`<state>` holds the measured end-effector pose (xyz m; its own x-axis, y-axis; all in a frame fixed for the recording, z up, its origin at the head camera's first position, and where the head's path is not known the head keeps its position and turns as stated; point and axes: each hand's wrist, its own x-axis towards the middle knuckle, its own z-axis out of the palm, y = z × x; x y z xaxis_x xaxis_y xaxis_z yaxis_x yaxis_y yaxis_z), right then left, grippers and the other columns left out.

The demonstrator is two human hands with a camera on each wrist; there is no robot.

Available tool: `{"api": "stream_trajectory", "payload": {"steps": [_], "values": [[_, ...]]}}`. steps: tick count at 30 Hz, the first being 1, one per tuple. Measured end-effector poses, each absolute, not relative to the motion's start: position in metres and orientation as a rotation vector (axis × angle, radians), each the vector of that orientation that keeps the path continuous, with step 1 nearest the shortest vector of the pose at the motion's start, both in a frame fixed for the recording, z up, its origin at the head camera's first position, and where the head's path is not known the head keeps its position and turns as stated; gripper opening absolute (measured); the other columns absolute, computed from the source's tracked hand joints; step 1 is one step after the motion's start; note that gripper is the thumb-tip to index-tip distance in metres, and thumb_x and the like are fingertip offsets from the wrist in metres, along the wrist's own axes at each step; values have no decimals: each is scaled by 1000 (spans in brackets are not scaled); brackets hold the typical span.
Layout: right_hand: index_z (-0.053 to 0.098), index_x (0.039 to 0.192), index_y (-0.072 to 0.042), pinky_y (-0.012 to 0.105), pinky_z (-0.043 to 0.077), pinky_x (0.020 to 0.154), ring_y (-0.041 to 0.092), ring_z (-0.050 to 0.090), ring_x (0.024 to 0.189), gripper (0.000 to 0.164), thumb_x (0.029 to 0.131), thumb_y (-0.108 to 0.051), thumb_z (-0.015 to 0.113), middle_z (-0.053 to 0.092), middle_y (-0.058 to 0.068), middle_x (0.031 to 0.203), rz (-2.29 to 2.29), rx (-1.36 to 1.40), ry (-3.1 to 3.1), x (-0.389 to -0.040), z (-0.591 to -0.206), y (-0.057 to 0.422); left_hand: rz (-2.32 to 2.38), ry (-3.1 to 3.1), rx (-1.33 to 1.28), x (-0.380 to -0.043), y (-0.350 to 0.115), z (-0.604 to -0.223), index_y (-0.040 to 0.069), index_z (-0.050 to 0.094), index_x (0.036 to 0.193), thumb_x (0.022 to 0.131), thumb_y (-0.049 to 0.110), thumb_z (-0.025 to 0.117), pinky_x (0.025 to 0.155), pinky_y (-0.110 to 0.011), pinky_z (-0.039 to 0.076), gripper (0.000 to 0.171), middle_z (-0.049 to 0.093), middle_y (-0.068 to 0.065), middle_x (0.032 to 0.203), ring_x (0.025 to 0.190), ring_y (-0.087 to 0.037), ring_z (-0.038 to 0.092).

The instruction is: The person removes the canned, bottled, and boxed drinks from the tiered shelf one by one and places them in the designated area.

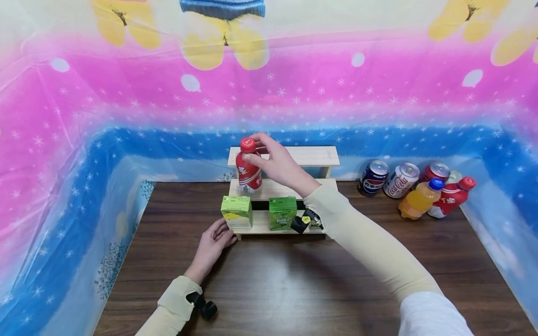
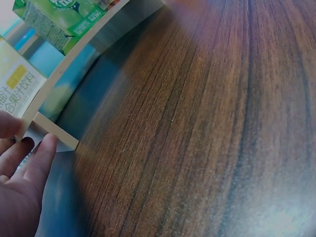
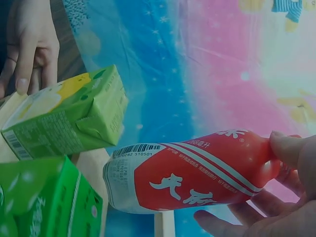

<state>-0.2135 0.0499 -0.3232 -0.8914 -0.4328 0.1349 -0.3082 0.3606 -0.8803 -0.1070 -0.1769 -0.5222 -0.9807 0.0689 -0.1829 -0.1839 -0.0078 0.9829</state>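
Observation:
My right hand (image 1: 273,161) grips a red plastic drink bottle (image 1: 249,175) near its neck, thumb on one side and fingers on the other. The bottle is upright, its base at the left end of the middle tier of a wooden step shelf (image 1: 290,189); its red and white label faces the right wrist view. At the shelf's front left corner, my left hand (image 1: 212,243) holds the end of the lowest plank (image 2: 49,89) between thumb and fingers. Close above that hand stands a light green juice box (image 1: 237,212). A darker green juice box (image 1: 282,213) stands on the same tier.
Right of the shelf, a dark blue can (image 1: 373,178), a white Coca-Cola can (image 1: 401,180), a dark red can (image 1: 437,171), an orange drink bottle (image 1: 420,199) and another red bottle (image 1: 453,198) stand grouped on the wooden table (image 1: 269,289). A patterned cloth (image 1: 311,102) hangs behind.

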Motion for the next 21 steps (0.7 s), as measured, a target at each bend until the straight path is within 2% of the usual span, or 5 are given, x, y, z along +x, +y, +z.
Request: {"api": "stream_trajectory", "payload": {"steps": [9, 21], "values": [[54, 144, -18, 51, 50, 105, 24, 55, 131, 45, 103, -32, 68, 60, 3, 138, -1567, -608, 2526, -211, -312, 75, 2100, 2076, -128, -107, -178, -522, -2, 40, 156, 106, -2, 54, 95, -29, 57, 52, 52, -30, 149, 118, -14, 65], [56, 141, -14, 53, 49, 107, 28, 57, 130, 42, 104, -28, 68, 60, 8, 141, -1639, -536, 2568, -211, -302, 111, 2144, 2037, -103, -106, -177, -524, -4, 37, 156, 106, -4, 53, 95, -28, 57, 53, 50, -32, 149, 109, -2, 65]]}}
